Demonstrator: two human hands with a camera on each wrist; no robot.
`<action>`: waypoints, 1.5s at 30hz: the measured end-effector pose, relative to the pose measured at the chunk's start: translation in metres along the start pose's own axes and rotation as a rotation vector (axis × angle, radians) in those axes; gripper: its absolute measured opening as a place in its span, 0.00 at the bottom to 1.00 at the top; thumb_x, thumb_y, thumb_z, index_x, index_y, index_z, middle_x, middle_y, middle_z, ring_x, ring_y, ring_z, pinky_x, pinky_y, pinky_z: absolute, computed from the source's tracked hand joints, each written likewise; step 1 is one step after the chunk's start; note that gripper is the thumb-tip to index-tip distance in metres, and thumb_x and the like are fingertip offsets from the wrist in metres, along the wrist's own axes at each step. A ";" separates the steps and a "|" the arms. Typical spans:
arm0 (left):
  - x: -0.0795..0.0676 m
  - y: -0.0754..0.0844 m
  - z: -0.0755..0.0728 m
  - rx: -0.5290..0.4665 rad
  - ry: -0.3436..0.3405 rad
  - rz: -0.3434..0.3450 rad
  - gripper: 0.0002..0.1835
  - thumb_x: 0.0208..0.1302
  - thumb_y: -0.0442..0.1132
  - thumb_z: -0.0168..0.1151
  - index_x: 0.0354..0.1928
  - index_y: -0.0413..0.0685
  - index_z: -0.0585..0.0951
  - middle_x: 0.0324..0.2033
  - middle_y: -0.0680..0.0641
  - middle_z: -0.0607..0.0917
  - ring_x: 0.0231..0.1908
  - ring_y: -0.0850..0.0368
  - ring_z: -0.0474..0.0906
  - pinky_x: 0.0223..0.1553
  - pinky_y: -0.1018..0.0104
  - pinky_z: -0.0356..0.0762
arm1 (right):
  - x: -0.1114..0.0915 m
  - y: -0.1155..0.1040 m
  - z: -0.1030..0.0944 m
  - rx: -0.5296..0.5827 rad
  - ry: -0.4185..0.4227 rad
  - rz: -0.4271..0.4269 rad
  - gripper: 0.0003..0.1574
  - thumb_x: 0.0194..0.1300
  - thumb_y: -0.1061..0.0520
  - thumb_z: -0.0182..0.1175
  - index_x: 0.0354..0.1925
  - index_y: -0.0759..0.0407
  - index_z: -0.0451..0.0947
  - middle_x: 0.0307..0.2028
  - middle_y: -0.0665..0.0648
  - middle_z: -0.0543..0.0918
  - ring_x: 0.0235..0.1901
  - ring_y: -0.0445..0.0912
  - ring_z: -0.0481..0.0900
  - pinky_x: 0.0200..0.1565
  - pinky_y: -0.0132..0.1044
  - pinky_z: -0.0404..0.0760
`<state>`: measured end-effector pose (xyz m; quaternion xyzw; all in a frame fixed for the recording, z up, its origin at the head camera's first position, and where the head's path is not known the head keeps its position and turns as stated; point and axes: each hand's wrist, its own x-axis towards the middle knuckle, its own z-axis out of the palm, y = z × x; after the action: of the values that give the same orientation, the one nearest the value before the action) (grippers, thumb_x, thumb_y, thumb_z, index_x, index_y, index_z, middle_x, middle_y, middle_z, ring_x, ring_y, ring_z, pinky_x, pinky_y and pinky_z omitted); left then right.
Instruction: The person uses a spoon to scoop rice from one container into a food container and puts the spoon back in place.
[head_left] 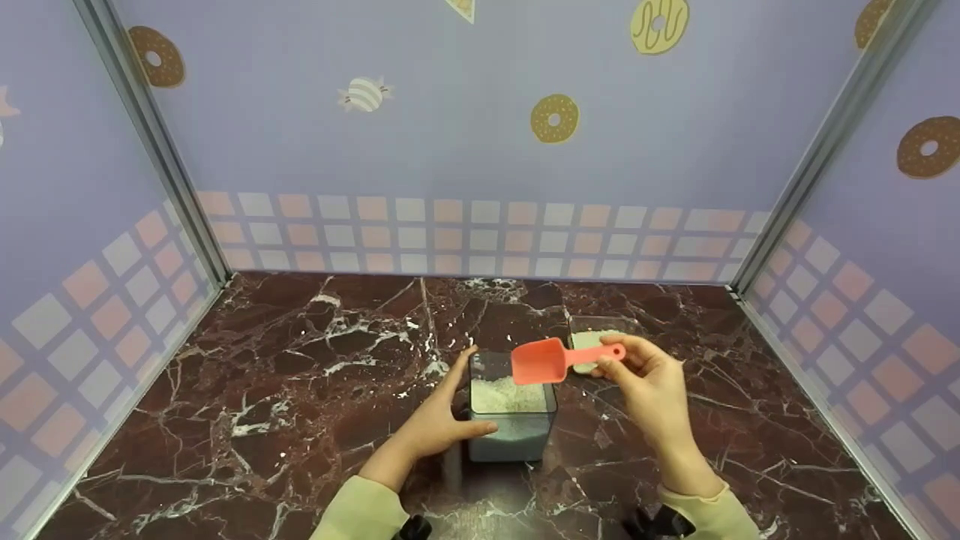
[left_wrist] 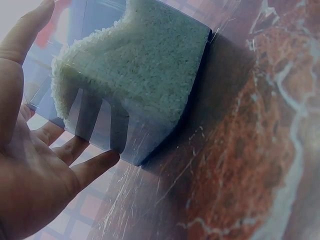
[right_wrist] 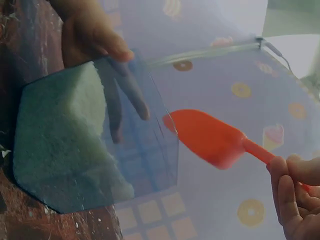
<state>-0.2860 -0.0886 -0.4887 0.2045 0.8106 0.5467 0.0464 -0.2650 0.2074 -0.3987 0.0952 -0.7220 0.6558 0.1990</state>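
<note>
A clear, square-sided container (head_left: 510, 439) partly filled with white rice (left_wrist: 145, 65) stands in front of me. My left hand (head_left: 439, 420) holds it from the left, thumb over the near wall and fingers along the left side. Through the clear wall in the right wrist view, some of those fingers show. My right hand (head_left: 651, 386) pinches the handle end of a red scoop (head_left: 540, 361) between thumb and fingers. Its blade points left and sits above the container's far right rim in the head view. No rice shows in the blade there.
Behind the right hand stands a smaller clear container (head_left: 589, 341) with white grains, partly hidden by hand and scoop. White grains lie scattered on the dark red marbled tabletop (head_left: 337, 405) left of the rice container. Patterned panels (head_left: 450, 150) enclose the back and sides.
</note>
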 end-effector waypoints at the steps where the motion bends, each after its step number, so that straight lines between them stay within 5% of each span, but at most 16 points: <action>1: 0.000 0.000 0.000 -0.004 -0.001 0.001 0.64 0.53 0.54 0.79 0.83 0.73 0.44 0.82 0.40 0.48 0.79 0.33 0.51 0.75 0.26 0.48 | -0.003 0.000 0.003 -0.042 -0.009 -0.042 0.15 0.61 0.74 0.67 0.48 0.78 0.81 0.30 0.55 0.89 0.28 0.38 0.86 0.35 0.30 0.88; 7: 0.002 -0.002 0.000 -0.058 -0.008 0.019 0.64 0.54 0.50 0.80 0.83 0.70 0.44 0.80 0.38 0.59 0.74 0.36 0.63 0.76 0.31 0.54 | -0.019 0.002 0.019 -0.358 -0.024 -0.356 0.16 0.55 0.69 0.72 0.45 0.68 0.85 0.30 0.60 0.88 0.25 0.33 0.80 0.28 0.21 0.80; 11: 0.002 -0.003 0.000 -0.060 -0.007 0.014 0.64 0.53 0.50 0.80 0.83 0.70 0.44 0.80 0.39 0.59 0.74 0.35 0.64 0.76 0.31 0.55 | -0.026 0.005 0.030 -0.502 -0.018 -0.550 0.17 0.53 0.70 0.74 0.44 0.66 0.85 0.30 0.59 0.89 0.26 0.39 0.83 0.31 0.19 0.80; 17: 0.002 -0.002 0.001 -0.006 0.008 0.006 0.64 0.52 0.52 0.80 0.83 0.72 0.45 0.82 0.39 0.53 0.77 0.32 0.56 0.75 0.28 0.52 | -0.032 0.012 0.041 -0.612 -0.047 -0.649 0.17 0.53 0.69 0.74 0.43 0.67 0.84 0.31 0.57 0.87 0.27 0.44 0.84 0.32 0.26 0.83; 21: 0.002 -0.001 0.001 0.007 0.008 0.006 0.64 0.52 0.52 0.80 0.83 0.72 0.45 0.82 0.39 0.52 0.77 0.32 0.55 0.75 0.27 0.51 | -0.033 0.017 0.046 -0.570 -0.062 -0.578 0.16 0.54 0.68 0.74 0.42 0.65 0.84 0.29 0.55 0.86 0.27 0.42 0.82 0.31 0.24 0.80; 34: 0.001 -0.001 0.000 -0.021 -0.007 -0.001 0.63 0.54 0.53 0.79 0.83 0.73 0.44 0.83 0.40 0.46 0.78 0.34 0.54 0.75 0.27 0.51 | -0.033 0.026 0.056 -0.168 -0.142 -0.153 0.12 0.57 0.67 0.72 0.41 0.68 0.85 0.28 0.60 0.86 0.26 0.39 0.86 0.31 0.27 0.85; 45: 0.001 -0.002 -0.001 -0.012 0.001 0.004 0.64 0.53 0.55 0.80 0.83 0.72 0.44 0.82 0.39 0.51 0.79 0.33 0.53 0.75 0.27 0.50 | -0.023 0.024 0.053 -0.012 -0.145 0.178 0.12 0.62 0.72 0.67 0.46 0.73 0.83 0.30 0.64 0.89 0.27 0.40 0.87 0.34 0.28 0.86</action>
<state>-0.2878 -0.0894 -0.4898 0.2055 0.8070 0.5517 0.0461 -0.2625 0.1555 -0.4330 0.0768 -0.7441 0.6578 0.0878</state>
